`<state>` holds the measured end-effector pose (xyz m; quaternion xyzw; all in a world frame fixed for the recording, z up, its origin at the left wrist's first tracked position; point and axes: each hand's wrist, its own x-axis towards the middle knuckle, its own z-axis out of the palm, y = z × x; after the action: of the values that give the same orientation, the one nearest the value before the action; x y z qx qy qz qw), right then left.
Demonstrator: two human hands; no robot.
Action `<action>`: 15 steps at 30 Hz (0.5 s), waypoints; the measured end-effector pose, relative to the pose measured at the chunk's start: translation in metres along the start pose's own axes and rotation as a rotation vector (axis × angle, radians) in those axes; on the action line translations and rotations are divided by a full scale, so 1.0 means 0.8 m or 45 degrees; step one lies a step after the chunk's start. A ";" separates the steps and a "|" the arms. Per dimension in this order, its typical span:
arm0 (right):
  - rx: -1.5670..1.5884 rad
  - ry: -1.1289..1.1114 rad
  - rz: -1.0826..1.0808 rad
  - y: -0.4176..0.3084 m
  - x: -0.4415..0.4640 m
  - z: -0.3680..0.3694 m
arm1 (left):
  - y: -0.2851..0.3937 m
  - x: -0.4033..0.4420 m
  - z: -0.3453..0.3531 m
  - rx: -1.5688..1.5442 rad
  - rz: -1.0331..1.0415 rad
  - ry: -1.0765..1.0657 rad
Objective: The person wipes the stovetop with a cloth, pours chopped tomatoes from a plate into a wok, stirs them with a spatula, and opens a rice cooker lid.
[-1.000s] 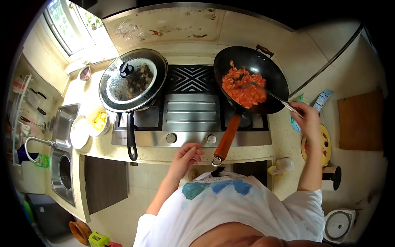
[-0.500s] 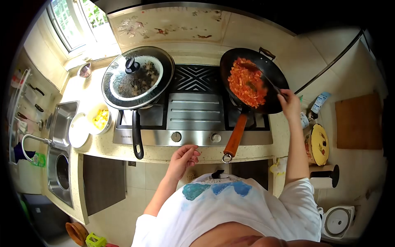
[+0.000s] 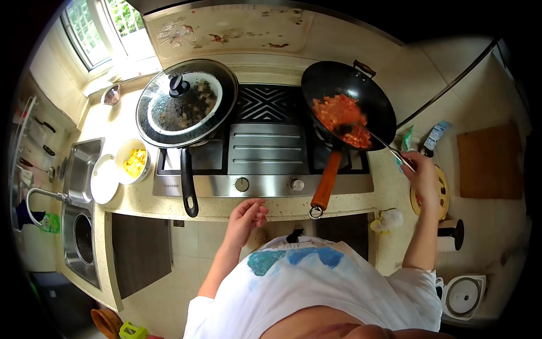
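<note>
My right hand (image 3: 423, 176) is wrapped round the handle of a metal spatula (image 3: 389, 148). Its blurred head sits in the chopped red food, which looks like tomato (image 3: 339, 110), inside a black wok (image 3: 372, 96). The wok rests on the right burner, its wooden handle (image 3: 326, 183) pointing towards me. My left hand (image 3: 247, 219) hangs at the counter's front edge, fingers loosely curled, with nothing visible in them. It touches neither the wok nor the lidded pan.
On the left burner stands a frying pan under a glass lid (image 3: 189, 104), its handle (image 3: 188, 186) jutting over the counter edge. Left of it are a bowl with yellow pieces (image 3: 135, 163), a white plate (image 3: 105, 178) and a sink (image 3: 84, 169). A yellow lid (image 3: 443, 195) lies right.
My right hand has pulled back towards me and right, drawing the spatula through the food. The red food has shifted to the wok's near side. My left hand stays nearly still.
</note>
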<state>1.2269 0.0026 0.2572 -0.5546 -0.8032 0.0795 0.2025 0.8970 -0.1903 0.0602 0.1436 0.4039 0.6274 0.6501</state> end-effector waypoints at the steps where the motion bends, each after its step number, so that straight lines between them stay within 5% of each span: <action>1: 0.024 0.081 -0.034 0.001 0.006 0.015 | 0.000 0.000 0.002 0.005 -0.003 -0.005; 5: 0.005 0.139 0.213 0.004 0.026 -0.006 | 0.010 0.000 0.011 0.074 -0.004 -0.034; 7: 0.068 0.252 0.061 0.011 0.035 -0.014 | 0.008 -0.001 0.010 0.101 -0.025 -0.037; 10: -0.378 0.319 -0.473 -0.034 0.054 -0.023 | 0.001 0.003 0.008 0.091 -0.061 -0.020; 15: -0.495 -0.031 -0.480 -0.040 0.088 -0.010 | -0.004 0.006 0.018 0.105 -0.067 -0.035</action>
<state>1.1815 0.0548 0.2924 -0.4228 -0.8948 -0.1088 0.0938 0.9093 -0.1821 0.0656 0.1683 0.4240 0.5910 0.6653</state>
